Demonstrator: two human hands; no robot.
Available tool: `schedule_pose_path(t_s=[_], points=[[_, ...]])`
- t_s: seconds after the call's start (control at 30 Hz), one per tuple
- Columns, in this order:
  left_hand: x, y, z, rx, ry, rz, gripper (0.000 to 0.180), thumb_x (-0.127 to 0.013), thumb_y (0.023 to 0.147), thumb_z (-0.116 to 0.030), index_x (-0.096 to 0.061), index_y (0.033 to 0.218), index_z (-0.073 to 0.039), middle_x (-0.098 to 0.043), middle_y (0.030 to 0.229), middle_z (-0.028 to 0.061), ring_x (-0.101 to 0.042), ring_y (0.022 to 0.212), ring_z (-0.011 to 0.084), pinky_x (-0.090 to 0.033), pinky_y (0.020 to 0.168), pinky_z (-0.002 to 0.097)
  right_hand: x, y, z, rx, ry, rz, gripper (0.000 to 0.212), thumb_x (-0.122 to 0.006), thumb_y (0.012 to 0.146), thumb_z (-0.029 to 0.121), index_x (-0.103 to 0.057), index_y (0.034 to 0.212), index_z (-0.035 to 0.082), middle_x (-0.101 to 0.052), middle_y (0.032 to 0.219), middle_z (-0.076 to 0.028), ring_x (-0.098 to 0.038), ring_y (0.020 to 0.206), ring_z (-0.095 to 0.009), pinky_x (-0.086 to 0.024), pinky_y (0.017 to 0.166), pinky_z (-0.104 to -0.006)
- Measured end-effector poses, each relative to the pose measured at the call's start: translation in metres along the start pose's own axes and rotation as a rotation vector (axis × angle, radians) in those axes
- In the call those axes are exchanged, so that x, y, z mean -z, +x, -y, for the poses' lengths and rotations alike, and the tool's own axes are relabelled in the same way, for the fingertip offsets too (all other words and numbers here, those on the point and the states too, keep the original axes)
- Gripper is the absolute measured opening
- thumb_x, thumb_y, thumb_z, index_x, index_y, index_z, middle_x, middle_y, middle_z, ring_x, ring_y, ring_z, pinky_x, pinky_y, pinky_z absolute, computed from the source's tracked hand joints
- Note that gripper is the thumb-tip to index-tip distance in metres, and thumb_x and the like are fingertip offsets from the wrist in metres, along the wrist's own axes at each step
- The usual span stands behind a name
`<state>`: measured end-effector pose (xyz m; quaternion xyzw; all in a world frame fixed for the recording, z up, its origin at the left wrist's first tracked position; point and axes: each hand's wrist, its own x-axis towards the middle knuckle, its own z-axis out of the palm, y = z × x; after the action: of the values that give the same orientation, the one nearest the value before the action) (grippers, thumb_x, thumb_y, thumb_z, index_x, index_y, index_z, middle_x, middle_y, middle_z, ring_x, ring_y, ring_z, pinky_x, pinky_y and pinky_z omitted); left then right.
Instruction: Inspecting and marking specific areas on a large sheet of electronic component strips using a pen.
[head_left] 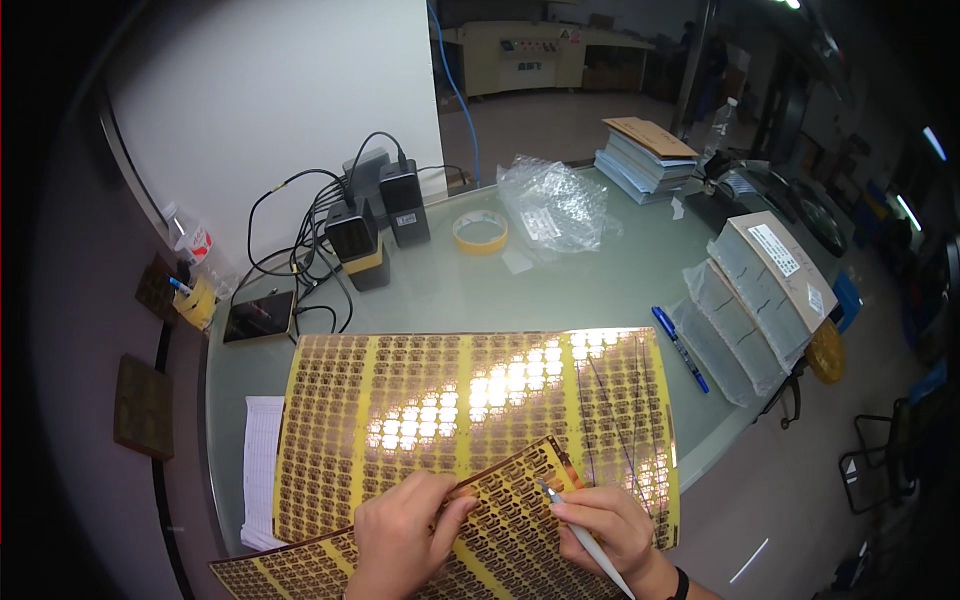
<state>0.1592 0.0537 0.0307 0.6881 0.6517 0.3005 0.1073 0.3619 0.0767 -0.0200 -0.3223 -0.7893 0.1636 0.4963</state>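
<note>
Head view, left to right: your left hand (405,520) presses its fingertips flat on the loose copper-patterned flex sheet (500,520), pinning it so it cannot slide over the larger gold panel (470,420) lying beneath it on the glass table (600,260). Your right hand (610,525) grips a slim white pen-like tool (580,535) in a writing hold, tip set on the loose sheet's upper edge, just beside the left fingers. A blue pen (680,348) lies apart on the right, off the sheets.
</note>
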Motion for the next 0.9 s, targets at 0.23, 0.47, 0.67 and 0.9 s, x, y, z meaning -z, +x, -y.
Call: schedule_pose_path(t_s=[0.23,0.47,0.67,0.9], points=[[-0.0006,0.0006,-0.0003,0.011,-0.003,0.009,0.017,-0.070,0.073,-0.016,-0.060,0.077,-0.003,-0.056,0.063,0.0067,-0.054,0.048,0.0182,-0.038,0.044,0.0277,0.0024,0.0007,-0.0004,-0.013,0.014,0.014,0.027,-0.064,0.069,0.003,-0.062,0.095,0.002,-0.062,0.085,-0.012,-0.061,0.066,-0.022,-0.049,0.057,-0.0276],[-0.0015,0.0002,0.0004,-0.001,-0.003,-0.005,0.016,-0.069,0.073,-0.015,-0.060,0.078,-0.003,-0.055,0.062,0.0072,-0.054,0.048,0.0186,-0.038,0.045,0.0279,0.0010,-0.0046,-0.0016,-0.011,0.039,-0.040,0.031,-0.069,0.064,-0.003,-0.062,0.093,0.003,-0.062,0.085,-0.011,-0.062,0.065,-0.022,-0.051,0.056,-0.0284],[-0.0029,-0.0006,0.0052,-0.012,-0.017,0.001,0.016,-0.067,0.075,-0.016,-0.059,0.077,-0.002,-0.052,0.060,0.0067,-0.051,0.046,0.0185,-0.037,0.044,0.0279,0.0005,-0.0029,-0.0015,-0.034,0.050,-0.051,0.028,-0.070,0.064,-0.003,-0.058,0.089,0.002,-0.062,0.079,-0.011,-0.061,0.063,-0.022,-0.049,0.055,-0.0281],[-0.0035,0.0003,0.0035,0.011,-0.047,0.010,0.016,-0.065,0.078,-0.016,-0.059,0.077,-0.002,-0.051,0.061,0.0069,-0.049,0.047,0.0176,-0.036,0.044,0.0274,0.0000,-0.0016,-0.0046,-0.019,0.072,-0.059,0.027,-0.072,0.065,-0.001,-0.057,0.088,0.003,-0.063,0.079,-0.012,-0.061,0.062,-0.023,-0.048,0.054,-0.0285]])
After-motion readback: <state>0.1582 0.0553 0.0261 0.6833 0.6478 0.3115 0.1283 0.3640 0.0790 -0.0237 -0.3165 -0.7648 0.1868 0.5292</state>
